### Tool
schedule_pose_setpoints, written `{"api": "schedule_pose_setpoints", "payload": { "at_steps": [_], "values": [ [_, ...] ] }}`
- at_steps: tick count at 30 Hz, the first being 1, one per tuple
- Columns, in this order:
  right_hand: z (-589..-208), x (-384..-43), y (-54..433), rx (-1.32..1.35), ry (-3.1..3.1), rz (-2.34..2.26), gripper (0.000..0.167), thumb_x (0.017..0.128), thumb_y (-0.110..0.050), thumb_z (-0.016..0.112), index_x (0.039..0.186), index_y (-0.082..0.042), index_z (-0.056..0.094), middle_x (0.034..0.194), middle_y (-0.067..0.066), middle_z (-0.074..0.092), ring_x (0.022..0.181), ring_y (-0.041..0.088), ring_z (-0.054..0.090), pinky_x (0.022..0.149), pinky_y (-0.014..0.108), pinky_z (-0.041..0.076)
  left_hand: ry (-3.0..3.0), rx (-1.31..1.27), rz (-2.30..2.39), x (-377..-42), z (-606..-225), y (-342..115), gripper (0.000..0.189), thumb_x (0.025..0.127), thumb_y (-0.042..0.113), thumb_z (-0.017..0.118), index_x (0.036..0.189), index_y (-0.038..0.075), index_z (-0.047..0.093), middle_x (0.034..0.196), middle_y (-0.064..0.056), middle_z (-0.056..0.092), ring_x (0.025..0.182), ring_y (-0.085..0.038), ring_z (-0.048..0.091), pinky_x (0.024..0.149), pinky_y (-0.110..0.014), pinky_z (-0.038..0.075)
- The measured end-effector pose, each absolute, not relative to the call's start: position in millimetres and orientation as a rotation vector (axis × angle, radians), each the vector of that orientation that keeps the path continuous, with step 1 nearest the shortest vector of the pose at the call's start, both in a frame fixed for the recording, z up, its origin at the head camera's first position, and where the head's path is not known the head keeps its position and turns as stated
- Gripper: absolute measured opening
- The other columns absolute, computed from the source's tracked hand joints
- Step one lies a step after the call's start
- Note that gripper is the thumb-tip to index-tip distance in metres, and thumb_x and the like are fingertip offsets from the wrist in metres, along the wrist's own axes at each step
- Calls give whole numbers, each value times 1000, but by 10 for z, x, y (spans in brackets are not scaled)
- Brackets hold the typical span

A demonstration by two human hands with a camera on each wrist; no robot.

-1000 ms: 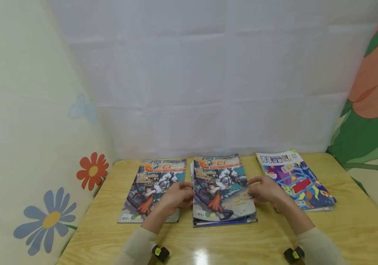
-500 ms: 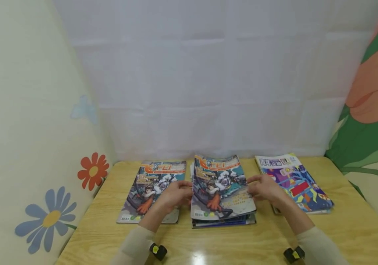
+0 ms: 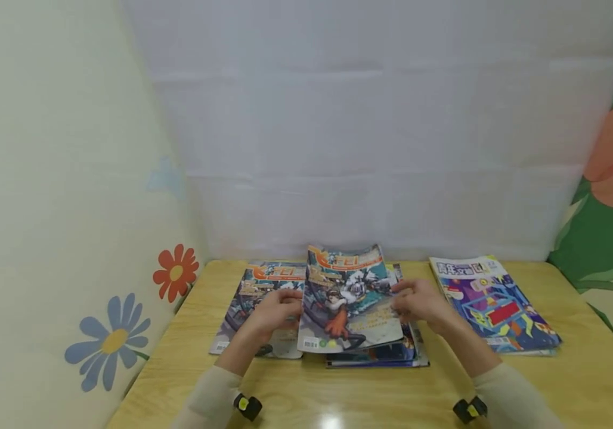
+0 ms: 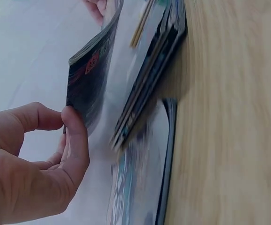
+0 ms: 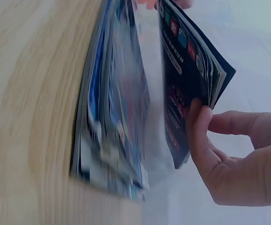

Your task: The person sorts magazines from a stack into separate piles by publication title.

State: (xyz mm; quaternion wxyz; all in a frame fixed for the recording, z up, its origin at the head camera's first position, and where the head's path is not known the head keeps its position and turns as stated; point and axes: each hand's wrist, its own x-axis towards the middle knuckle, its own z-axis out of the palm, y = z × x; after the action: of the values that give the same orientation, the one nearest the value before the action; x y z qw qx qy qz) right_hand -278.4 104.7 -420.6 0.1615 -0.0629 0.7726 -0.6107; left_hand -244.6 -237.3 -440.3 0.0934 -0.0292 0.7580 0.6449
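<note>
Both hands hold up a magazine (image 3: 352,298) with an orange title and a figure in red on its cover. My left hand (image 3: 271,313) pinches its left edge between thumb and fingers; my right hand (image 3: 421,302) pinches the right edge. Its dark back cover (image 5: 179,84) faces down in the right wrist view, raised off a middle pile of magazines (image 3: 416,351). That pile's upper faces are mostly hidden from the head camera. To the left lies a magazine (image 3: 231,333) with the same cover, partly hidden by my left hand and the held magazine.
A pile of magazines (image 3: 500,310) with a purple and blue cover lies at the right of the wooden table (image 3: 285,399). White cloth (image 3: 360,149) hangs behind the table. Painted walls stand on both sides, with flowers (image 3: 114,341) on the left one.
The top magazine has come up off the middle pile and shifted left in both hands, uncovering more of the pile's right side. The head view has also turned slightly left.
</note>
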Motion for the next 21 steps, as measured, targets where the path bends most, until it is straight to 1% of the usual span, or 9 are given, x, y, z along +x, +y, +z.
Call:
{"api": "schedule_pose_setpoints", "payload": {
  "at_steps": [2, 4, 7, 9, 11, 14, 16, 19, 21],
  "values": [
    [-4209, -2781, 942, -179, 2209, -1741, 42, 90, 8, 64, 130, 15, 53, 95, 18, 68, 67, 21, 64, 63, 38, 60, 2283, -104, 1919, -2420, -4420, -2468, 43, 95, 7, 63, 136, -3, 56, 119, -17, 60, 95, -26, 63, 79, -46, 58],
    [-4221, -2780, 825, -182, 2212, -1742, 42, 89, 8, 65, 128, 15, 55, 95, 18, 70, 69, 22, 66, 64, 40, 60, 2310, -134, 1934, -2397, -4434, -2573, 43, 93, 6, 63, 135, -3, 57, 118, -16, 61, 93, -25, 63, 76, -44, 58],
    [-4250, -2781, 645, -194, 2203, -1748, 40, 88, 8, 66, 127, 13, 57, 99, 19, 70, 75, 24, 68, 65, 41, 61, 2350, -160, 1949, -2368, -4454, -2735, 42, 91, 3, 63, 132, -3, 59, 113, -15, 63, 86, -21, 61, 68, -38, 57],
    [-4273, -2770, 528, -199, 2184, -1760, 40, 88, 9, 66, 127, 13, 57, 104, 21, 69, 79, 26, 69, 66, 41, 61, 2360, -180, 1952, -2357, -4476, -2848, 42, 89, 2, 62, 131, -4, 60, 111, -15, 65, 75, -18, 57, 59, -33, 52],
    [-4297, -2755, 404, -191, 2162, -1767, 41, 88, 10, 66, 127, 12, 56, 106, 22, 67, 80, 27, 69, 66, 40, 61, 2371, -207, 1956, -2340, -4491, -2955, 43, 89, 2, 62, 132, -4, 60, 111, -15, 66, 73, -16, 58, 57, -32, 51],
    [-4328, -2723, 203, -189, 2134, -1775, 43, 86, 12, 66, 128, 14, 55, 108, 23, 66, 78, 27, 68, 66, 39, 61, 2394, -273, 1940, -2300, -4508, -3126, 42, 91, 5, 63, 132, -3, 61, 114, -14, 68, 76, -17, 61, 60, -33, 53],
    [-4362, -2702, 55, -188, 2111, -1793, 44, 84, 12, 65, 127, 14, 56, 105, 23, 67, 77, 26, 68, 66, 39, 61, 2417, -325, 1924, -2262, -4507, -3238, 41, 92, 7, 64, 132, -3, 62, 116, -13, 67, 89, -19, 65, 69, -34, 56],
    [-4405, -2671, -155, -210, 2073, -1824, 45, 83, 13, 64, 127, 16, 54, 101, 22, 67, 78, 26, 68, 66, 38, 61, 2461, -382, 1869, -2205, -4508, -3422, 41, 95, 11, 65, 133, -3, 62, 115, -13, 67, 93, -22, 65, 75, -36, 57],
    [-4433, -2652, -286, -228, 2052, -1838, 44, 84, 13, 63, 127, 16, 53, 98, 22, 67, 77, 26, 68, 65, 38, 61, 2485, -410, 1845, -2166, -4498, -3535, 41, 95, 11, 64, 133, -3, 61, 114, -13, 67, 91, -22, 64, 75, -36, 57]
  ]
}}
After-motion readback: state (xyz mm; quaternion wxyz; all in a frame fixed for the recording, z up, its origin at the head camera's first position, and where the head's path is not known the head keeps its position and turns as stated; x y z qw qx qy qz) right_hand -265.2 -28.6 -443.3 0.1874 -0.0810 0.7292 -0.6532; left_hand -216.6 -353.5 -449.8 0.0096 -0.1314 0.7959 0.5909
